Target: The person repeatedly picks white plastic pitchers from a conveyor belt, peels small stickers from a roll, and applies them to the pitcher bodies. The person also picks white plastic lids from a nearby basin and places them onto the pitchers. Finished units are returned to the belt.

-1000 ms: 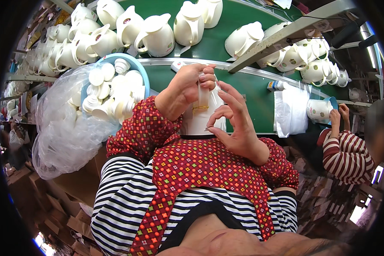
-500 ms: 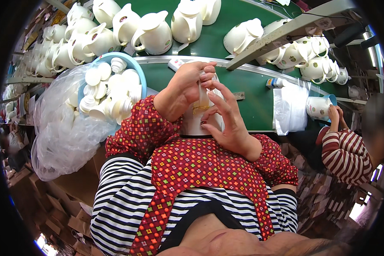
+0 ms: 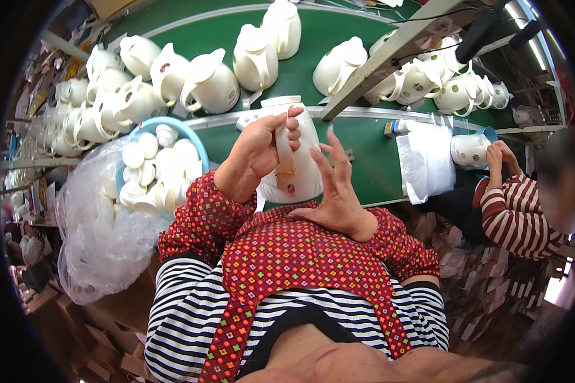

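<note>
The left hand [image 3: 254, 148] grips a smooth, rounded white jug [image 3: 307, 156] by its handle [image 3: 284, 157]; the right hand [image 3: 340, 203] splays alongside, crumpled plastic [image 3: 91, 255] left of both.

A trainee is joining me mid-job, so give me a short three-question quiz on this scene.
1. Which of the camera wearer's hands grips the handle of the white jug?
2. True or false: the wearer's right hand is balled into a fist.
3. The pieces in the blue basin are mostly: A) red, B) white, C) black.

Key:
1. The left hand.
2. False; it is open.
3. B.
</note>
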`<state>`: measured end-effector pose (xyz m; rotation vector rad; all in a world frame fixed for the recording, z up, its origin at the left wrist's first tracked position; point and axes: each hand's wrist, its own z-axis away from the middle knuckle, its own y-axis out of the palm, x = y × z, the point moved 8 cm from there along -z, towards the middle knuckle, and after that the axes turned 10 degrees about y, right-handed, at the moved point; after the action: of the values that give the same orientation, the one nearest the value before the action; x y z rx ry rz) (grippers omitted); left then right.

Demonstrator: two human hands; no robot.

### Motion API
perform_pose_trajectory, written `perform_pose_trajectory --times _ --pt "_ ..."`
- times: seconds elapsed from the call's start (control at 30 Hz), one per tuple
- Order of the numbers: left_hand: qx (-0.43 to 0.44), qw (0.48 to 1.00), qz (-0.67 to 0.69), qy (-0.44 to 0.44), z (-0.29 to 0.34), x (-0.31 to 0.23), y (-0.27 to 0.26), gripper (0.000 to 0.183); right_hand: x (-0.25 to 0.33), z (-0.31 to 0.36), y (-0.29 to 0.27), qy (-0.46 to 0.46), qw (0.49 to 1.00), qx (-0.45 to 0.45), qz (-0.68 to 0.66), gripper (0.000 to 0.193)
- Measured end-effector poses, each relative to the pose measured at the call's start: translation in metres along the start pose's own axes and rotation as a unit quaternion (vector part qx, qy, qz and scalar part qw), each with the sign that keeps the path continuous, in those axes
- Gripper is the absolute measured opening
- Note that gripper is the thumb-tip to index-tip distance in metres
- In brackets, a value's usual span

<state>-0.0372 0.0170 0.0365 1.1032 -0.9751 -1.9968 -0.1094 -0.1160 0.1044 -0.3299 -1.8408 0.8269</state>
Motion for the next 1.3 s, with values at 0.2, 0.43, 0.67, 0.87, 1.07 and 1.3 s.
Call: perform_pose_trajectory --times 0.2,0.43,0.67,0.87,1.07,1.3 --pt "0.001 0.959 -0.266 0.095 -0.097 0.018 -0.043 0.046 -0.037 0.012 -0.032 0.048 0.996 -0.051 -0.056 0.116" --pt "-0.034 0.903 -0.353 0.243 -0.212 0.014 -0.067 0.056 -0.061 0.021 -0.038 0.118 0.989 -0.052 -0.074 0.114" --pt "-0.027 0.858 -0.456 0.234 -0.244 0.009 -0.092 0.068 -0.074 0.006 -0.034 0.137 0.986 -0.03 -0.088 0.111" --pt "-0.192 0.618 -0.627 0.435 -0.214 -0.093 -0.053 0.05 -0.086 -0.003 -0.043 0.148 0.984 -0.032 -0.089 0.106" --pt "-0.142 0.84 -0.486 0.195 -0.336 -0.149 -0.043 0.067 -0.082 -0.004 -0.041 0.173 0.981 -0.035 -0.082 0.098" --pt "-0.094 0.855 -0.414 0.297 -0.392 -0.166 -0.052 0.027 -0.087 0.019 -0.064 0.184 0.974 -0.117 -0.053 0.034"
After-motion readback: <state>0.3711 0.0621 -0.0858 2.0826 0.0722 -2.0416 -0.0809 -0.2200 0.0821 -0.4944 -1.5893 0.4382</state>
